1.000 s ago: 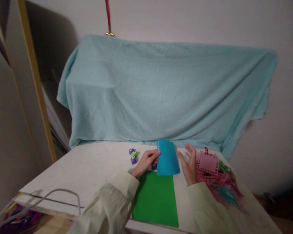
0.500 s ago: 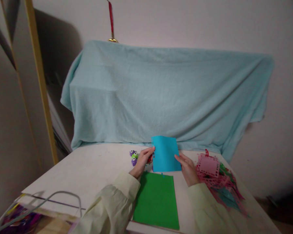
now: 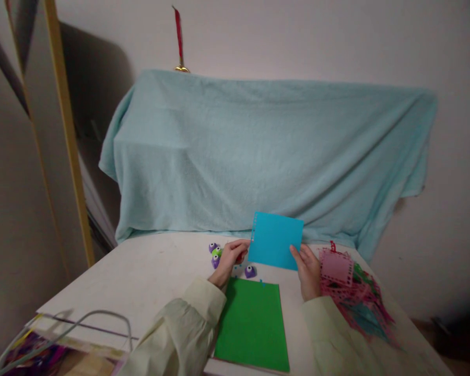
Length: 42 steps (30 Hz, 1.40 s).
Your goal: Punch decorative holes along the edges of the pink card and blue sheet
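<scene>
A square sheet of bright blue paper [image 3: 276,240] with small punched holes along its left edge is raised over the far part of the table. My right hand [image 3: 307,269] pinches its lower right side, thumb in front. My left hand [image 3: 231,261] is closed beside the punched edge; whether its fingertips touch the paper is unclear. Something red shows under the left fingers, too hidden to name. Just below the sheet sits a small purple craft punch [image 3: 250,271] with an eye on top. More purple and green eyed punches [image 3: 216,252] stand left of my left hand.
A green board [image 3: 253,324] lies in front of me, with tiny blue scraps [image 3: 262,283] by its far edge. Pink punched paper [image 3: 336,267] tops shredded strips [image 3: 362,308] at right. A handled bag [image 3: 62,355] is at lower left; a light blue cloth [image 3: 266,151] hangs behind.
The blue paper has moved right and up, tilted, and flattened out. My right hand moved right with it. The left fingers curled at its edge, and the purple punch below came into view.
</scene>
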### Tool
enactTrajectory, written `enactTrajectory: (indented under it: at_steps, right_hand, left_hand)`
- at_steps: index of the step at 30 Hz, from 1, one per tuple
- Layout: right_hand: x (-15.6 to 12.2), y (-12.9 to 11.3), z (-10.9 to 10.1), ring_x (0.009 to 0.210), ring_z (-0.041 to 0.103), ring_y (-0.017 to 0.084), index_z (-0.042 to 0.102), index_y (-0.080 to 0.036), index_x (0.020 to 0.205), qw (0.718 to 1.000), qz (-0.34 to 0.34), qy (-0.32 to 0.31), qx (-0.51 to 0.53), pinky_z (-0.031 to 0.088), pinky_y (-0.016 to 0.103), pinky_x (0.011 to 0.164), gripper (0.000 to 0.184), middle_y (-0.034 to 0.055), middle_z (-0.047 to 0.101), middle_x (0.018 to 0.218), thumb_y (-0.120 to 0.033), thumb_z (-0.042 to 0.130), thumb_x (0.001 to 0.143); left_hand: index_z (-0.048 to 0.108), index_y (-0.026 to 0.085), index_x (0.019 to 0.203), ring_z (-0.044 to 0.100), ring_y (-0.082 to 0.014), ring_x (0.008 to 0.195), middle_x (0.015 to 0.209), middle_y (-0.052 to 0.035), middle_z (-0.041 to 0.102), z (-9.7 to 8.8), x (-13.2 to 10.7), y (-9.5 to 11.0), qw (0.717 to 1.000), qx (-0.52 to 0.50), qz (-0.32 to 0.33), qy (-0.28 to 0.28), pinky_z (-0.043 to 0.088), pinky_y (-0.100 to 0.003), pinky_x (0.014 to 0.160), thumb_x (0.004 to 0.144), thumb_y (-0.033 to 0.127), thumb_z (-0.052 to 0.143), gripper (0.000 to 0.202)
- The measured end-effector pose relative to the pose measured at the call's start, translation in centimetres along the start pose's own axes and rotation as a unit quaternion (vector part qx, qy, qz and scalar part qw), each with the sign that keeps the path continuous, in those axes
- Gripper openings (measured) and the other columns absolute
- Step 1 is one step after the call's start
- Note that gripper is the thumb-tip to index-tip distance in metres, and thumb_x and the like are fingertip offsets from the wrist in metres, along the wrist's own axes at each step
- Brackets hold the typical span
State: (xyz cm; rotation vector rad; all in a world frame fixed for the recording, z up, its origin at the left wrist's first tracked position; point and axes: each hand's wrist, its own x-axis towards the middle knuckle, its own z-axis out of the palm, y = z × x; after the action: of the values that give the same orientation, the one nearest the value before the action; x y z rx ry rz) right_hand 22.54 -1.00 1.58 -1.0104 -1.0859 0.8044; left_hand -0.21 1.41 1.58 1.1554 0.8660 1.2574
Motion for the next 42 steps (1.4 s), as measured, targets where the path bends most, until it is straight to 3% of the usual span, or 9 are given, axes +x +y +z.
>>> enactTrajectory:
  at_steps: [3, 11, 26, 34, 42]
  right_hand:
    - [-0.01, -0.06, 0.02, 0.083, 0.063, 0.022, 0.063, -0.02, 0.096, 1.0, 0.004, 0.011, 0.0, 0.048, 0.034, 0.076, 0.031, 0.0057, 0.069, 0.096, -0.04, 0.067, 0.073]
    - [-0.17, -0.24, 0.13, 0.083, 0.063, 0.022, 0.062, -0.019, 0.096, 1.0, 0.004, 0.002, 0.002, 0.048, 0.033, 0.074, 0.03, 0.0063, 0.069, 0.094, -0.039, 0.066, 0.074]
    - [-0.26, -0.69, 0.32, 0.084, 0.063, 0.022, 0.061, -0.019, 0.096, 1.0, 0.005, 0.002, 0.018, 0.048, 0.034, 0.078, 0.029, 0.0055, 0.069, 0.093, -0.037, 0.067, 0.073]
    - [-0.4, -0.81, 0.46, 0.083, 0.064, 0.022, 0.062, -0.02, 0.096, 1.0, 0.004, 0.007, 0.021, 0.048, 0.035, 0.078, 0.032, 0.0057, 0.069, 0.094, -0.039, 0.068, 0.072]
    - [-0.63, -0.99, 0.6, 0.082, 0.063, 0.022, 0.061, -0.02, 0.095, 1.0, -0.004, -0.008, 0.008, 0.047, 0.035, 0.078, 0.026, 0.005, 0.069, 0.094, -0.037, 0.065, 0.076]
  left_hand:
    - [0.065, 0.011, 0.085, 0.025, -0.0038, 0.041, 0.05, 0.0068, 0.034, 0.07, -0.11, 0.15, 1.0, -0.009, -0.007, 0.008, 0.014, -0.019, 0.042, 0.067, 0.043, 0.065, 0.036]
    - [0.062, 0.011, 0.086, 0.021, -0.0032, 0.042, 0.051, 0.0075, 0.031, 0.32, -0.23, 0.37, 0.997, -0.068, 0.022, -0.014, 0.011, -0.02, 0.042, 0.073, 0.041, 0.064, 0.033]
    - [0.06, 0.012, 0.078, 0.022, -0.0031, 0.041, 0.048, 0.0078, 0.032, 0.14, 0.03, 0.15, 0.997, -0.079, 0.004, -0.024, 0.011, -0.02, 0.042, 0.07, 0.04, 0.068, 0.031]
    - [0.06, 0.013, 0.079, 0.022, -0.0035, 0.041, 0.049, 0.0078, 0.031, 0.1, 0.06, -0.16, 0.998, -0.061, 0.024, -0.008, 0.012, -0.02, 0.041, 0.072, 0.038, 0.066, 0.027]
    - [0.061, 0.014, 0.078, 0.028, -0.0042, 0.041, 0.049, 0.007, 0.037, 0.15, 0.18, -0.13, 0.999, -0.004, 0.027, 0.045, 0.018, -0.018, 0.04, 0.068, 0.039, 0.066, 0.027]
